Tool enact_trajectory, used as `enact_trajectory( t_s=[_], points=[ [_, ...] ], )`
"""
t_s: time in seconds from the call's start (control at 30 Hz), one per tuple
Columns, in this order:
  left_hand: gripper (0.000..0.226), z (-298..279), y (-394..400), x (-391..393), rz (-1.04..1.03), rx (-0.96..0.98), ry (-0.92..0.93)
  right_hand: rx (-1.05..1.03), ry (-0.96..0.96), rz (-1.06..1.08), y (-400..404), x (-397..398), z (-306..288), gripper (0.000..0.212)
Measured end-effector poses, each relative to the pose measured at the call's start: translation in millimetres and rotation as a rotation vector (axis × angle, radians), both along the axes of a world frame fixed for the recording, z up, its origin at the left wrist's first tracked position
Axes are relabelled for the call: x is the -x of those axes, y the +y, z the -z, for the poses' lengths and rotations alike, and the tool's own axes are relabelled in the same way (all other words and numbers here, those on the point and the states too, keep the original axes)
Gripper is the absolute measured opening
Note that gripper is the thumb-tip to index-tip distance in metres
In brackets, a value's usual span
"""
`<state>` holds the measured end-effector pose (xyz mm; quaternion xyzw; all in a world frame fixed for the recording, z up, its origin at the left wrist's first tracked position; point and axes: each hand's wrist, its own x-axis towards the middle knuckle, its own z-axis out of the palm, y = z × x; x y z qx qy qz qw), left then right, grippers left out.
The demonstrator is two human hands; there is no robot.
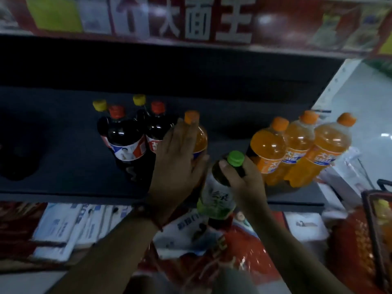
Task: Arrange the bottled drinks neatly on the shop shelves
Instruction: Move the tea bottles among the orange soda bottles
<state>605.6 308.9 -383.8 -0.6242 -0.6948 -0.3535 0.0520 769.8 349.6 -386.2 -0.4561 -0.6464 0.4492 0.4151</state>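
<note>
My left hand point(177, 158) is wrapped around an orange soda bottle point(198, 135) standing upright on the dark shelf point(63, 166), just right of the cola bottles. My right hand point(244, 177) grips a green-capped tea bottle point(218, 196) by its neck, holding it tilted in front of the shelf's front edge. Two red-capped cola bottles point(127, 141) stand left of centre, with two yellow-capped dark bottles point(99, 106) behind them. Three orange soda bottles point(297, 149) stand in a row at the shelf's right end.
A shelf above carries a red banner point(203, 20) with large white characters. Below the shelf lie white and red packets point(63, 228). A basket point(379, 225) with more goods sits at the lower right. The white shelf upright point(339, 81) rises on the right.
</note>
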Motion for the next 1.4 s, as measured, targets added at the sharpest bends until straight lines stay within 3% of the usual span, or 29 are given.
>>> enact_trajectory(
  t_s=[0.07,0.13,0.2,0.27,0.3,0.37,0.47,0.6,0.7,0.8,0.9,1.0,1.07,1.17,1.2,1.27,1.4],
  points=[
    [0.061,-16.9,-28.3,-8.5,0.064,-0.021,-0.102,0.176,0.015,0.016,-12.8,-14.1,-12.7,0.024],
    [0.065,-34.8,-64.4,-22.7,0.14,0.062,-0.298,0.401,-0.024,-0.099,-31.5,-28.1,-22.6,0.019],
    [0.074,-67.3,-96.2,-45.3,0.154,0.347,-0.632,0.513,-0.087,-0.22,-53.5,-39.2,-47.4,0.039],
    [0.077,-112.4,-120.6,-68.4,0.154,0.68,-0.886,0.543,-0.08,-0.323,-73.7,-52.0,-114.3,0.036],
    [0.076,-136.1,-126.4,-74.4,0.204,0.743,-0.969,0.552,-0.049,-0.362,-79.0,-55.9,-151.0,0.035],
    [0.077,-190.8,-130.8,-76.8,0.308,0.78,-1.071,0.614,0.003,-0.364,-88.0,-68.0,-222.9,0.036],
    [0.076,-264.3,-125.4,-65.2,0.368,0.811,-1.096,0.703,0.009,-0.391,-87.9,-71.4,-284.4,0.046],
    [0.073,-329.0,-109.5,-47.7,0.309,0.718,-1.133,0.689,-0.021,-0.511,-67.5,-81.2,-339.7,0.08],
    [0.073,-360.2,-86.5,-30.8,0.303,0.564,-1.296,0.707,0.019,-0.614,-59.1,-78.5,-367.7,0.097],
    [0.068,-391.2,-63.0,-23.7,0.371,0.503,-1.354,0.626,0.084,-0.468,-56.8,-72.2,-388.0,0.1],
    [0.069,-424.1,-46.8,-26.2,0.474,0.556,-1.237,0.497,0.087,-0.343,-48.5,-77.5,-395.5,0.1],
    [0.057,-458.9,-32.4,-34.4,0.577,0.584,-0.826,0.422,0.104,-0.282,-38.4,-94.6,-406.8,0.091],
    [0.046,-474.8,-18.2,-35.0,0.587,0.408,-0.442,0.405,0.151,-0.235,-29.6,-107.9,-413.6,0.09],
    [0.056,-464.1,15.8,-27.6,0.362,0.011,0.046,0.361,0.156,-0.155,-8.7,-129.1,-411.7,0.091],
    [0.06,-459.4,26.4,-27.0,0.267,-0.038,0.12,0.359,0.165,-0.136,-0.9,-133.9,-409.4,0.091],
    [0.079,-446.6,42.9,-27.1,0.134,0.04,0.192,0.324,0.187,-0.122,16.5,-143.8,-399.2,0.095],
    [0.101,-425.5,49.0,-29.4,0.073,0.157,0.235,0.255,0.195,-0.177,48.4,-156.3,-375.5,0.094]
  ],
)
